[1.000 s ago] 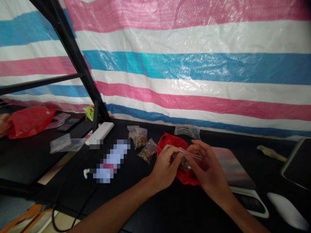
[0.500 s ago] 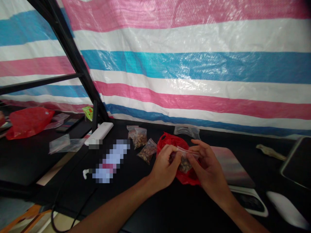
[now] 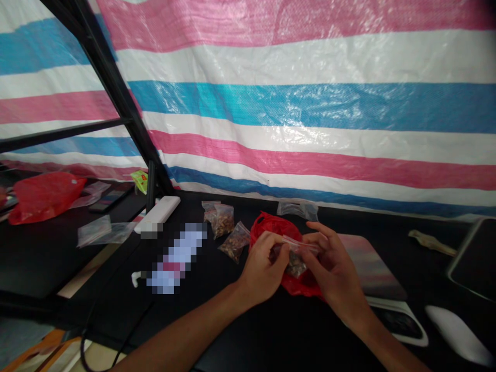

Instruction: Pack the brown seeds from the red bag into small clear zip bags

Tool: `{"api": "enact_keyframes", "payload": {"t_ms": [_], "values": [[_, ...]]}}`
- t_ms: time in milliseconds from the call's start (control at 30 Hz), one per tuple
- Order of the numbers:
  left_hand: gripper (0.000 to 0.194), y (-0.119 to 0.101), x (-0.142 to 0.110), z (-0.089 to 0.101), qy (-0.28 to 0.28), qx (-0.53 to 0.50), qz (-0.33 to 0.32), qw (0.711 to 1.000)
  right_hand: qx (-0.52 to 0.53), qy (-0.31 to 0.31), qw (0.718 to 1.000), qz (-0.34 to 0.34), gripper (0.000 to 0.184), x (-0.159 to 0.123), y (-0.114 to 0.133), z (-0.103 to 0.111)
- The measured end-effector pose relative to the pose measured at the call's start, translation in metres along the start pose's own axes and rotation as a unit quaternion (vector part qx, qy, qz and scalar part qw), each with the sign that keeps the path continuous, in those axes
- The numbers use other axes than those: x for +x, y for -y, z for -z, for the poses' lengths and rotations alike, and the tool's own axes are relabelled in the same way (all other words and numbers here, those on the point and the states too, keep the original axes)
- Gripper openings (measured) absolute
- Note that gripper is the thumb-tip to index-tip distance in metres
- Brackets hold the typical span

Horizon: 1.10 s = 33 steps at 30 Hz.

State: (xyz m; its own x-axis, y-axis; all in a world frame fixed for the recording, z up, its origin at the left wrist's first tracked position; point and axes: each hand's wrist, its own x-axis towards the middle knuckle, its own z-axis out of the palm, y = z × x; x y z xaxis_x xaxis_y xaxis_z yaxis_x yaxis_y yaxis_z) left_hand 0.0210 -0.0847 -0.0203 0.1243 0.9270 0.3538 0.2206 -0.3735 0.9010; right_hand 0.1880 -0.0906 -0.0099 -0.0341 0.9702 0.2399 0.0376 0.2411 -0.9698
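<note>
Your left hand (image 3: 264, 268) and right hand (image 3: 335, 266) are both curled inward, each pinching one end of the top edge of a small clear zip bag (image 3: 297, 253) between thumb and fingers. Brown chunks (image 3: 295, 268) sit low inside it. Held by the top edge like this, the mouth seems to stay taut and the weight hangs clear of your fingers.

That bag is directly over a crumpled red plastic bag (image 3: 267, 232) on the black worktop (image 3: 232, 320). The red bag looks placed to lie under your hands, perhaps to catch loose bits.

Count, taken from the red plastic bag. To its left are three small zip bags (image 3: 223, 219): two clearly hold brown pieces, and the rear one is partly hidden. Behind it lies one clear bag (image 3: 297, 210), seemingly empty. To its right is one pink-toned pad (image 3: 368, 263). Farther left are one white oblong block (image 3: 158, 213), one pixelated object (image 3: 176, 258), and a second red bag (image 3: 44, 199). That second bag sits well apart, likely set aside.
</note>
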Motion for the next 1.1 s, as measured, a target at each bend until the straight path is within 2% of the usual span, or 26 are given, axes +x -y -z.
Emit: {"api": "enact_keyframes", "payload": {"t_ms": [133,333,633,900,1100], "values": [[0.02,-0.001,0.001,0.001,-0.008,0.0,0.001,1.0,0.013,0.013,1.0,-0.01,0.05,0.001,-0.001,0.001],[0.019,0.001,0.0,0.0,-0.005,0.01,-0.009,1.0,0.01,-0.001,1.0,0.0,0.05,0.0,-0.002,0.0],[0.014,-0.004,-0.003,0.003,0.002,0.01,-0.027,1.0,0.021,0.015,1.0,-0.007,0.044,0.003,0.017,0.001],[0.016,-0.001,0.0,0.002,-0.017,-0.013,-0.014,1.0,0.021,0.009,1.0,-0.013,0.043,-0.001,-0.001,-0.001],[0.012,0.001,-0.002,0.0,-0.012,-0.01,-0.021,1.0,0.0,0.009,1.0,-0.001,0.042,0.0,0.0,0.0]]}}
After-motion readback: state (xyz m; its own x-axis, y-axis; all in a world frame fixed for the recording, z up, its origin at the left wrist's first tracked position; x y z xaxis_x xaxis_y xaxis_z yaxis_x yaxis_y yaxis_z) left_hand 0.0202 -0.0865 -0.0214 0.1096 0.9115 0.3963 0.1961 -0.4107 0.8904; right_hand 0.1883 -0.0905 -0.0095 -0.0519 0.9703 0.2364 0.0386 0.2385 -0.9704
